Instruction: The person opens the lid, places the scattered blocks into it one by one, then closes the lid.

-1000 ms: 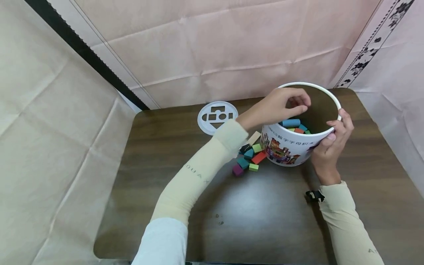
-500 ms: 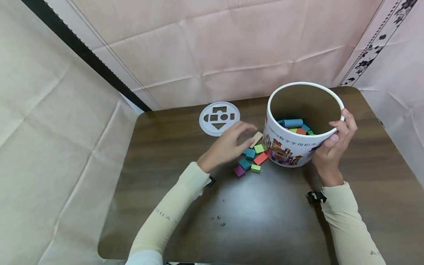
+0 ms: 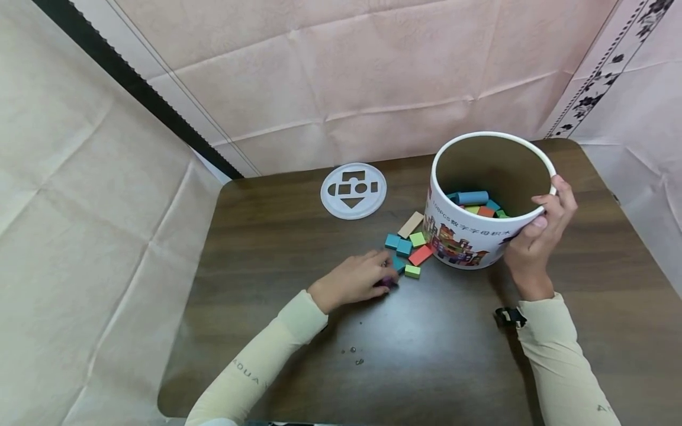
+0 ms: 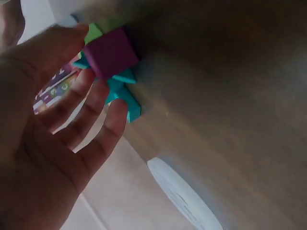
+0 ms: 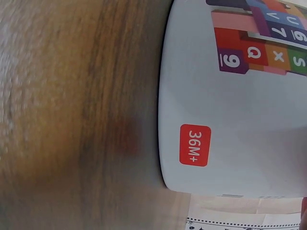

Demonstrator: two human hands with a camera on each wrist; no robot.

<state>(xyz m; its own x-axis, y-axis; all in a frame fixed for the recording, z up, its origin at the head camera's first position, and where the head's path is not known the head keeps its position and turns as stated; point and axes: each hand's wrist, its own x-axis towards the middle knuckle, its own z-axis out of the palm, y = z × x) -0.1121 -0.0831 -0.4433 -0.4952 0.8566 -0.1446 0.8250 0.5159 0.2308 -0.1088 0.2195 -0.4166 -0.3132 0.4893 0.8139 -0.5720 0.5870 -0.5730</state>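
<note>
In the head view my left hand [image 3: 357, 278] is low over the table at the near end of a small pile of blocks. Its thumb and fingertips pinch a purple block [image 4: 112, 52], which they mostly cover from above. Teal blocks [image 3: 403, 247], green blocks [image 3: 412, 271], a red block [image 3: 421, 255] and a plain wooden block [image 3: 411, 225] lie loose beside it. My right hand [image 3: 535, 242] grips the rim of a white printed bucket [image 3: 463, 236], fingers over the edge. Inside the bucket lie a blue cylinder block [image 3: 472, 198] and several other coloured blocks.
Behind the loose blocks a round white lid [image 3: 353, 204] with shaped holes lies flat near the table's back edge. Small clear specks [image 3: 359, 361] sit on the wooden table [image 3: 256, 266] toward the front. Cloth hangs [image 3: 341, 83] behind and at both sides.
My left hand has come out of the bucket's mouth, moving left and down to the loose blocks, and now surrounds the purple one. The right hand keeps its hold on the rim.
</note>
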